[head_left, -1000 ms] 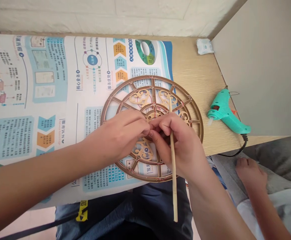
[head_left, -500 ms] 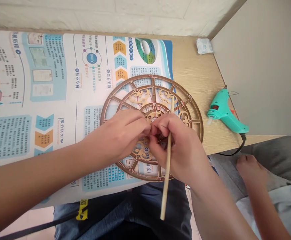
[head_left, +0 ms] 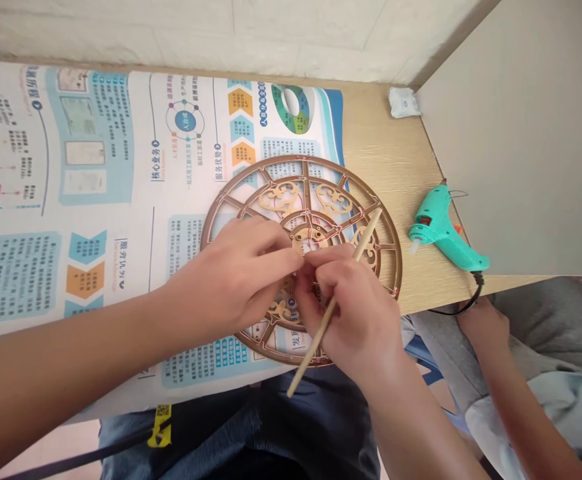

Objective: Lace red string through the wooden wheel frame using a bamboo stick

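A round brown lattice frame (head_left: 307, 195) with spokes and gold scrollwork (head_left: 334, 198) lies flat beneath both hands. Thin red wire (head_left: 310, 225) runs over its central part. My left hand (head_left: 251, 267) is over the frame's left and middle, its thumb and fingertips pinched together; what they grip is hidden. Just to the right, my right hand (head_left: 358, 313) holds a slim wooden stick (head_left: 315, 341) slanting across its curled fingers. That hand's fingertips meet the left ones near the frame's centre, and any small piece between them cannot be made out.
A printed sheet (head_left: 105, 267) covers much of the wooden table (head_left: 365, 133). To the right lie a teal glue gun (head_left: 445, 230) with a black cord and a small white packet (head_left: 404, 103). A grey panel (head_left: 521, 147) stands behind. Another person's hand (head_left: 485, 327) rests at lower right.
The stick has tilted from nearly upright to a diagonal, its lower end swinging left. My right hand has turned and shifted slightly down; my left hand stays almost in place.
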The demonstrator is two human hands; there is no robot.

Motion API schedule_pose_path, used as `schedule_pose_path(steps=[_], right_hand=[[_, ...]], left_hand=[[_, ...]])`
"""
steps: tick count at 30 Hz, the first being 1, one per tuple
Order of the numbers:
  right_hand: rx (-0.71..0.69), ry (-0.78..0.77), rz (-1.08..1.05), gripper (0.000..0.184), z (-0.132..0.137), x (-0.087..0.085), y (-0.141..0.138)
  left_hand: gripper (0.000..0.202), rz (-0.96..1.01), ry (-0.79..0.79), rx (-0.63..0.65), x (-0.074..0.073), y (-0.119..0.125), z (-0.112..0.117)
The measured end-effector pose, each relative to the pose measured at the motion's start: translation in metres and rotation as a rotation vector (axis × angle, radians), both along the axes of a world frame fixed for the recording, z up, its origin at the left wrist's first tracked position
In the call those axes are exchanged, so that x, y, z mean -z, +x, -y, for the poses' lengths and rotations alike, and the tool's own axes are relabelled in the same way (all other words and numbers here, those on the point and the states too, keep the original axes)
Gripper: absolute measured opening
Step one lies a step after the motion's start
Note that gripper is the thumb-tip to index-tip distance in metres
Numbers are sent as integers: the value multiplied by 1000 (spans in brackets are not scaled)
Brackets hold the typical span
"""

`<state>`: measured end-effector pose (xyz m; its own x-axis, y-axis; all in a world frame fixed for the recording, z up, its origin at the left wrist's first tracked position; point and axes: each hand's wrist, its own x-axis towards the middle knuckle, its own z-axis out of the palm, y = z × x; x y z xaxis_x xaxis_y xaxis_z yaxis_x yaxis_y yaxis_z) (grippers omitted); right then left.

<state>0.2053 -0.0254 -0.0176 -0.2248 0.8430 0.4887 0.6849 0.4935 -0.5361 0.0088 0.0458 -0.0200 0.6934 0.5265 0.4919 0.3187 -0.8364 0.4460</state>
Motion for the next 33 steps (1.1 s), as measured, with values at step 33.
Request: schedule_pose_path(steps=[33], right_hand=[[69, -99, -108, 31, -9, 3, 8]], left_hand=[[29, -128, 89, -106, -10, 5, 11]])
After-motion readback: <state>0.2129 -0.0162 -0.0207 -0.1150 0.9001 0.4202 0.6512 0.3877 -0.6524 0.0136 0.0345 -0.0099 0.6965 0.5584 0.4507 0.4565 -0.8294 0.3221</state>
